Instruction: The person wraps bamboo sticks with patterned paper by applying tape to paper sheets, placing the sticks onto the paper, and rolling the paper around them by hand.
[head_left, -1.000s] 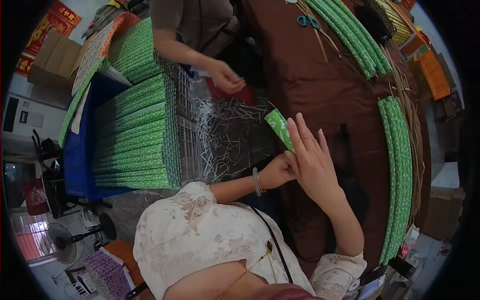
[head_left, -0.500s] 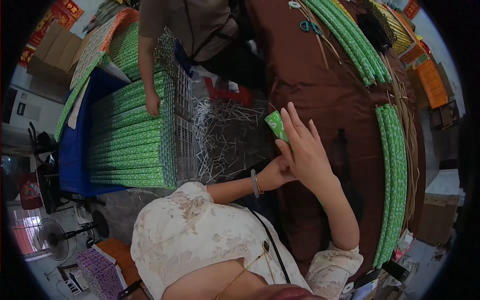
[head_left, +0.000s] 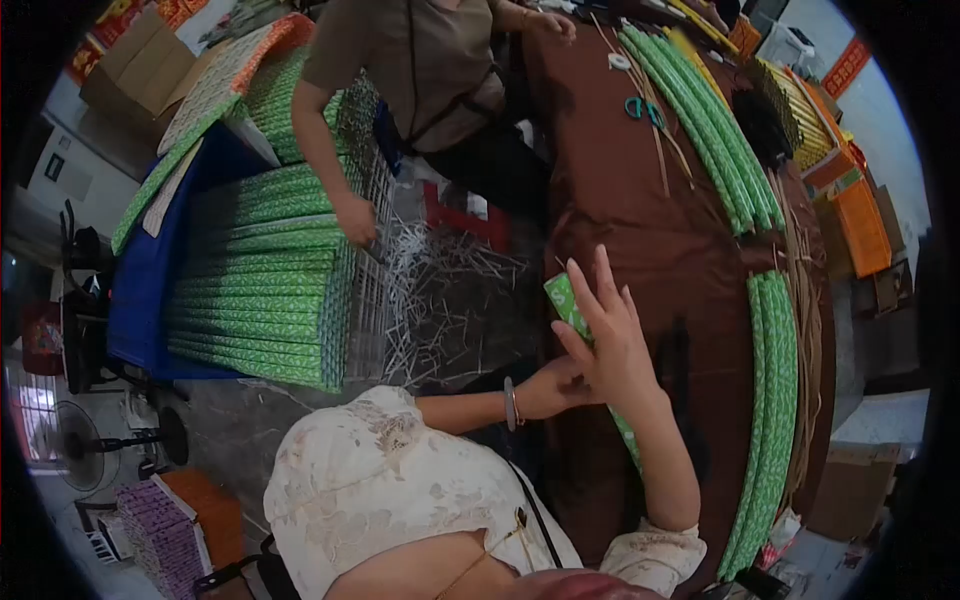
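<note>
A green tube with a white pattern (head_left: 566, 305) slants over the brown-covered table, a thin point sticking out of its far end. Its lower part shows again below my hands. My left hand (head_left: 552, 388), with a grey bangle at the wrist, is curled around the tube's middle, its fingertips partly hidden behind my right hand. Laid over the tube, back upward, my right hand (head_left: 618, 350) has its fingers spread and thumb apart. Whether its palm touches the tube is hidden.
Green tubes (head_left: 775, 400) lie along the table's right side, with another bundle (head_left: 690, 130) farther off. Teal scissors (head_left: 640, 108) and a white tape roll (head_left: 619, 62) lie nearby. A blue bin (head_left: 135, 290) holds stacked tubes at left. White strips (head_left: 410, 290) litter the floor beside another person (head_left: 440, 80).
My right hand's fingers have spread wider apart, and more of the tube's lower part shows. The view has shifted. The other person's hand has moved toward the crate beside the stacked tubes.
</note>
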